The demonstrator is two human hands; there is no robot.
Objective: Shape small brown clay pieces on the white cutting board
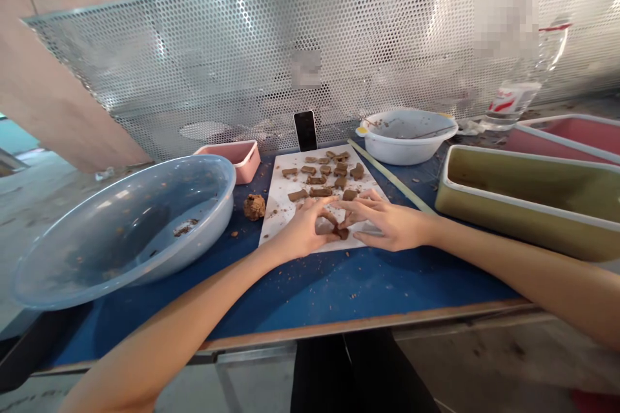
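My left hand (304, 229) and my right hand (382, 221) meet over the near part of a white board (276, 206). Their fingertips pinch a small brown clay piece (341, 232) between them. Several small shaped brown clay pieces (320, 175) lie in rows on the far half of the board. A rough brown clay ball (254, 206) sits on the blue table just left of the board.
A large blue basin (130, 226) stands at the left, a pink tray (237, 156) behind it. A white bowl (407, 135), a thin stick (392, 177), an olive trough (527, 197), a pink trough (576, 132), a plastic bottle (518, 93) and a propped phone (305, 130) stand before a perforated metal screen.
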